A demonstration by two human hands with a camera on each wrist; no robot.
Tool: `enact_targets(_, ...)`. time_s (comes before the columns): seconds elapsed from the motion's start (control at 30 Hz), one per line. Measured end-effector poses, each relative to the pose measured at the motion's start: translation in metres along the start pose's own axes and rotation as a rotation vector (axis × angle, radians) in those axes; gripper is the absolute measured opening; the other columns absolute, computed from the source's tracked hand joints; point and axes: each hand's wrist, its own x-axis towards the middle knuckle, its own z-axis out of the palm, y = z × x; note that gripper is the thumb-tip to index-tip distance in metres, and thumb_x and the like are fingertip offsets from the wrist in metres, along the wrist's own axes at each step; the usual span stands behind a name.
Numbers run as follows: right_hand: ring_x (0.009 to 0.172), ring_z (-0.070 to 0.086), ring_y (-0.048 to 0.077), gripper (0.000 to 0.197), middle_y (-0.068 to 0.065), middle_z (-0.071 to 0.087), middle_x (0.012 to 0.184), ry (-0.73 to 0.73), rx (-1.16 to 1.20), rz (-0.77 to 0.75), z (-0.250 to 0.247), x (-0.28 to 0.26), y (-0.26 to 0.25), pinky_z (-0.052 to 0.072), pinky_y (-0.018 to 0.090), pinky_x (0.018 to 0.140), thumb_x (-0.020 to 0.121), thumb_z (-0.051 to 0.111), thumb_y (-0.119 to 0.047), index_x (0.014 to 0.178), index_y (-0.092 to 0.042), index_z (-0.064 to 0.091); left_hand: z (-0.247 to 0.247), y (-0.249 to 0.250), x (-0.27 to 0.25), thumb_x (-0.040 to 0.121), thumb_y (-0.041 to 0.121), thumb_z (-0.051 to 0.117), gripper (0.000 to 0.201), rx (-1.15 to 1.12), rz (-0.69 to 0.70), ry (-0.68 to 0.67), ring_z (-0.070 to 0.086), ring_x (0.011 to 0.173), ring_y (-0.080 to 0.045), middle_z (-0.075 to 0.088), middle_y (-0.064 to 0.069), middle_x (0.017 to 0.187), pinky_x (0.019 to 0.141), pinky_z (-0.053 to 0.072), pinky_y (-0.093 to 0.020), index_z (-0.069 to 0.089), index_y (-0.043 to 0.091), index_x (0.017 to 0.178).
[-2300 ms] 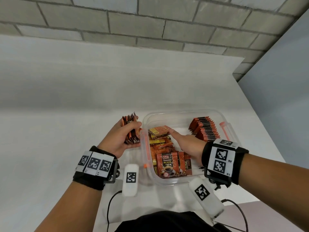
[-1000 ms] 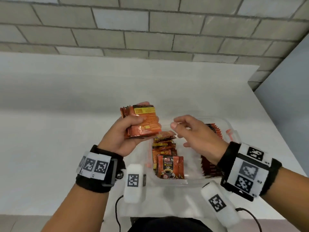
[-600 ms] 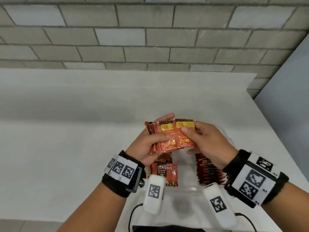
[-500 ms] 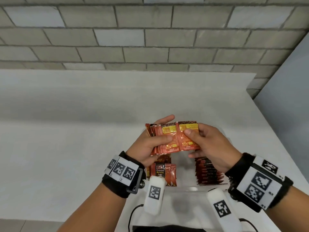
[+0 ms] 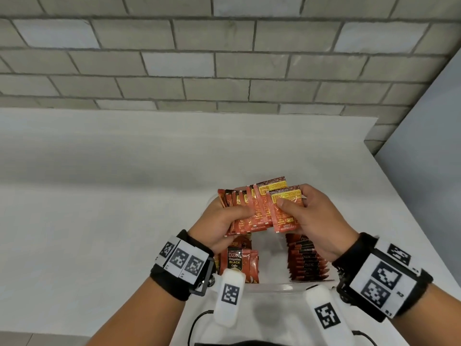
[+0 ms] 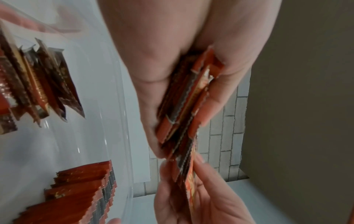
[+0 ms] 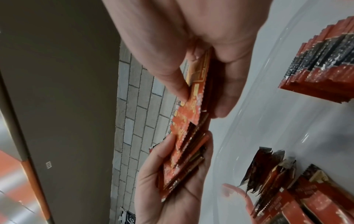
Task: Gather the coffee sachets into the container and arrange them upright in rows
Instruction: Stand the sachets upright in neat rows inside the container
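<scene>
1. Two hands are raised above the clear container (image 5: 275,287), which is set on the white table (image 5: 99,208) before a grey brick wall (image 5: 224,58).
2. One fanned bundle of coffee sachets (image 5: 249,211) is clamped in the left hand (image 5: 222,221), the thumb laid across the front and the fingers curled behind; about eight sachet edges can be counted in the head view, though the exact number cannot be told.
3. One sachet at the right end of the fan, the front sachet (image 5: 285,211), is pinched by the right hand (image 5: 314,221) between thumb and fingers, and it overlaps the bundle.
4. Inside the container, two groups of sachets are seen: one neat row of upright sachets (image 5: 308,260) on the right side, roughly ten by their edges, and one looser group on the left, fronted by a sachet marked "BLACK" (image 5: 237,262).
5. Between the two groups a bare strip of container floor is left.
6. Two marker bands are worn, one on each wrist, and two white tagged units are seen below the wrists.
</scene>
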Motion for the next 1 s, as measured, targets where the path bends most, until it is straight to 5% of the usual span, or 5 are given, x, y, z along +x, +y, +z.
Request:
enact_targets(0.3, 0.082, 0.07, 0.019, 0.026, 0.006, 0.07, 0.097, -0.027, 0.041, 0.044, 0.009, 0.003, 0.001, 0.057, 0.031, 0.068, 0.086, 0.064, -0.007, 0.109, -0.015, 0.056, 0.004, -0.003, 0.0, 0.074, 0.006, 0.072, 0.047, 0.054, 0.054, 0.106, 0.063, 0.109, -0.038, 0.066, -0.023, 0.116, 0.094, 0.051, -0.05, 0.062, 0.001, 0.119)
enact_targets(0.47, 0.087, 0.069, 0.02, 0.026, 0.007, 0.069, 0.102, 0.032, 0.062, 0.035, 0.007, 0.007, -0.003, 0.058, 0.031, 0.069, 0.088, 0.062, -0.007, 0.113, -0.015, 0.056, -0.007, 0.004, -0.001, 0.082, -0.008, 0.056, 0.035, -0.057, -0.019, 0.046, 0.069, 0.09, -0.025, 0.071, -0.015, 0.102, 0.074, 0.059, -0.033, 0.061, 0.004, 0.114)
enact_targets(0.57, 0.091, 0.068, 0.023, 0.026, 0.009, 0.069, 0.107, 0.0, 0.083, 0.076, 0.006, 0.008, -0.005, 0.057, 0.034, 0.073, 0.09, 0.06, -0.009, 0.116, -0.012, 0.057, -0.011, 0.005, -0.001, 0.086, -0.014, 0.042, 0.037, -0.066, -0.017, 0.048, 0.069, 0.09, -0.024, 0.071, -0.014, 0.102, 0.077, 0.057, -0.033, 0.062, 0.005, 0.112)
enact_targets(0.7, 0.089, 0.069, 0.024, 0.022, 0.009, 0.07, 0.104, -0.044, 0.121, 0.138, 0.011, 0.009, -0.006, 0.056, 0.037, 0.071, 0.09, 0.06, -0.01, 0.112, -0.014, 0.058, -0.011, 0.007, -0.002, 0.078, -0.01, 0.06, 0.034, -0.035, 0.019, 0.041, 0.071, 0.089, -0.024, 0.072, -0.014, 0.099, 0.075, 0.058, -0.032, 0.063, 0.003, 0.109)
enact_targets(1.0, 0.091, 0.069, 0.024, 0.024, 0.008, 0.072, 0.103, -0.066, 0.044, 0.112, 0.012, 0.015, -0.006, 0.056, 0.034, 0.075, 0.09, 0.059, -0.009, 0.114, -0.011, 0.063, -0.021, 0.012, -0.001, 0.075, 0.0, 0.059, 0.046, -0.038, 0.04, 0.029, 0.067, 0.097, -0.027, 0.068, -0.016, 0.113, 0.078, 0.058, -0.036, 0.061, 0.012, 0.119)
